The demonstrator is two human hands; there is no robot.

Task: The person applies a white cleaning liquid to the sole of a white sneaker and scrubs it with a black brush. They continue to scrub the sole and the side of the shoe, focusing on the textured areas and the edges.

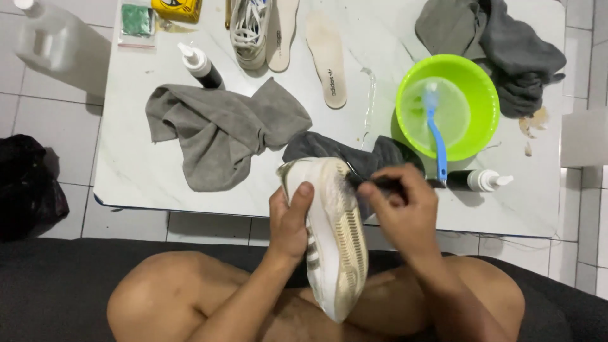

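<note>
With the left hand (289, 218) closed around the white mesh sneaker (330, 231), sole up above the lap and just off the white tabletop (145, 164), the right hand's (405, 212) grip pinching the small dark brush (373, 183) may slip, flicking dirt onto the crumpled grey cloth (218, 130).

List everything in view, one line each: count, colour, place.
shoe: 1, white with a dirty sole, held above the lap
small brush: 1, dark, against the shoe's sole
table: 1, white
grey cloths: 3, left centre, mid-table, far right
bowl: 1, bright green, right side
blue brush: 1, lying in the bowl
squeeze bottles: 2, dark with white caps, upper left and near right edge
insoles: 2, cream, top centre
second shoe: 1, white, top centre
yellow box: 1, top edge
green packet: 1, top left
left hand: holds the shoe
right hand: grips the small brush
</note>
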